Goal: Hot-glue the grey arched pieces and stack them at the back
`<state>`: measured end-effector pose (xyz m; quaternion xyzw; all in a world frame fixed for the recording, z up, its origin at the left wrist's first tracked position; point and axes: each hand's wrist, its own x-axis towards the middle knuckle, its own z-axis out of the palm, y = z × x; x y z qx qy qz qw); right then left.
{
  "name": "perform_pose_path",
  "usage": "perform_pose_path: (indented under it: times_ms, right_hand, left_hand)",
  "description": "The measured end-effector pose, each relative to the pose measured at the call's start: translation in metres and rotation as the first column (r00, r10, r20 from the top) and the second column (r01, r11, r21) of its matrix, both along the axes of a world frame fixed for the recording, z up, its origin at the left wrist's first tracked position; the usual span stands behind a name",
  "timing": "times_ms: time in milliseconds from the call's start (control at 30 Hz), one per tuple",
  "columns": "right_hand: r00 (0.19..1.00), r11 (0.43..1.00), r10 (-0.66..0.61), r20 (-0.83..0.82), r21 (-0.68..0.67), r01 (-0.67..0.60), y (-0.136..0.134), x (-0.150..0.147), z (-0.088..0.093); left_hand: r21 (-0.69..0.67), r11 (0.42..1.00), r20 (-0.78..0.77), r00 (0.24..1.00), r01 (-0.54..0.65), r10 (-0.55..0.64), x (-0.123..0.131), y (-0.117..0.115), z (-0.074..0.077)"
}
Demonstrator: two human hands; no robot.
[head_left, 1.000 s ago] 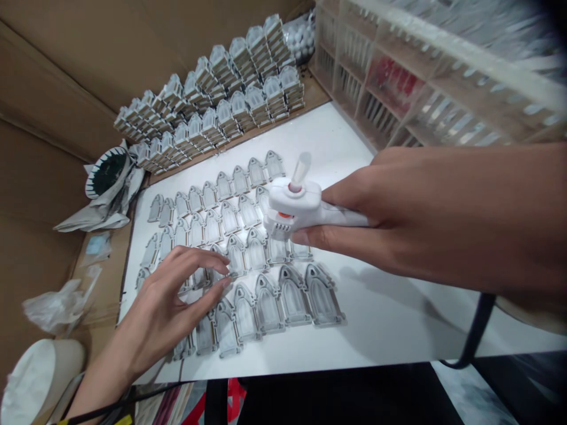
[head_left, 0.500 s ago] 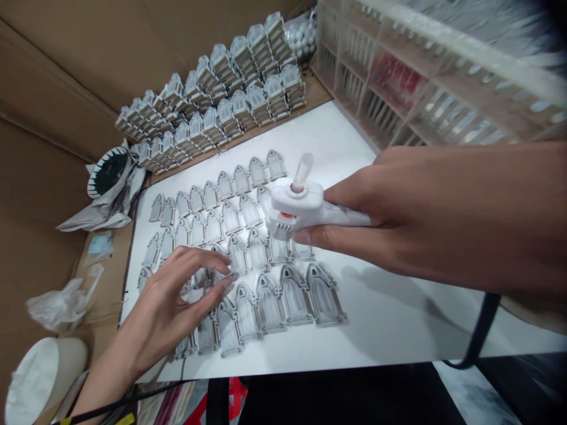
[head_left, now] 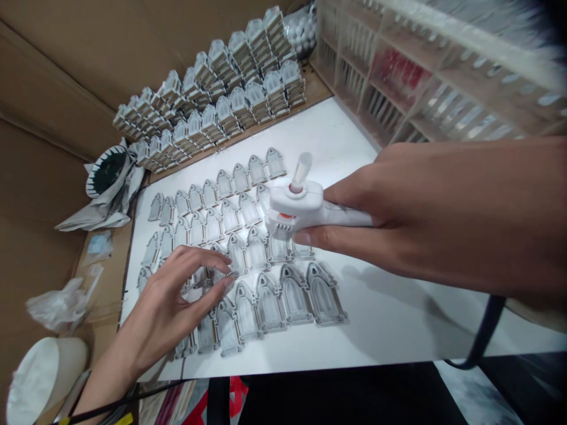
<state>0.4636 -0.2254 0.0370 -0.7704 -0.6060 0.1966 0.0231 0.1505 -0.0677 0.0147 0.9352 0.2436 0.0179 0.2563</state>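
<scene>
From my remote view I'm looking down on a white bench covered with rows of grey-and-white arch-shaped pieces, lying flat in tight overlapping lines across its middle. The person's right hand is reaching in from the right and is wrapped around a white handheld tool; the grip is clamped on its long handle, with a clear stick pointing up from the tool's head. The tool's lower end is hanging just over the upper rows of pieces, though I can't tell whether it's touching them. The left hand is resting low among the pieces, with its fingertips and thumb drawn close together at the edge of one piece, but I can't tell whether that grip is actually pinching anything. Behind the rows, stacks of more arch-shaped pieces are standing in packed lines against a cardboard wall. A clear plastic rack with red items inside is standing along the far right edge. On the left, crumpled paper and a plastic bag are lying on cardboard, and a round white tub is sitting near the lower corner.
</scene>
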Motion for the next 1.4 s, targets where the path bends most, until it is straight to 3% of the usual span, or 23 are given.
perform_pose_path:
  times_ms: [533,833,1133,1400]
  right_hand:
    - [1.000,0.999,0.006,0.020,-0.036,-0.005,-0.003,-0.002,0.004]
    - [0.999,0.989,-0.046,-0.012,-0.140,0.044,0.004,-0.016,0.031]
    - [0.995,0.997,-0.021,0.099,0.078,0.014,-0.005,-0.003,-0.002]
    - [0.997,0.999,-0.028,0.065,0.019,0.026,0.001,-0.001,-0.003]
  left_hand:
    - [-0.001,1.000,0.007,1.000,-0.004,0.004,-0.001,0.003,-0.003]
    - [-0.023,0.999,0.006,1.000,-0.024,0.024,0.001,-0.001,0.000]
    - [-0.032,0.999,-0.004,1.000,-0.030,0.030,0.001,-0.001,0.000]
    - [-0.012,1.000,0.027,0.999,-0.027,0.027,0.000,0.005,-0.003]
